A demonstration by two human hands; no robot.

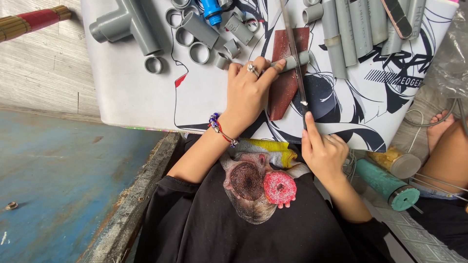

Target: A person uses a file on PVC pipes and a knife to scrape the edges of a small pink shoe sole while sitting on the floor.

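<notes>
A: Far left, beyond the mat?
B: A bamboo-coloured bundle with a red band (34,20) lies on pale flooring, above blue-painted boards (58,180).

A: On the printed mat (131,92)?
B: At its left end lies a large grey tee fitting (127,22); just beside it are several short grey pipe rings (185,41) and a blue fitting (211,9).

A: The left hand (248,90)?
B: Ringed and braceleted, it lies fingers down with the thumb and fingers closed around a short grey pipe piece (296,60), pinning it to a reddish-brown sheet (287,73) near the mat's centre.

A: And the right hand (324,153)?
B: It is curled closed around the near end of a thin saw blade (294,53), forefinger extended along it; the blade crosses the pipe piece.

A: How far along is the cut?
B: The depth cannot be told. Judging by the rings already lying cut at the left, part of the work is done; the long grey pipes (351,29) at the right appear uncut.

A: Far right?
B: A teal cylinder (387,184), a small jar (402,164) and another person's bare foot (441,129).
</notes>
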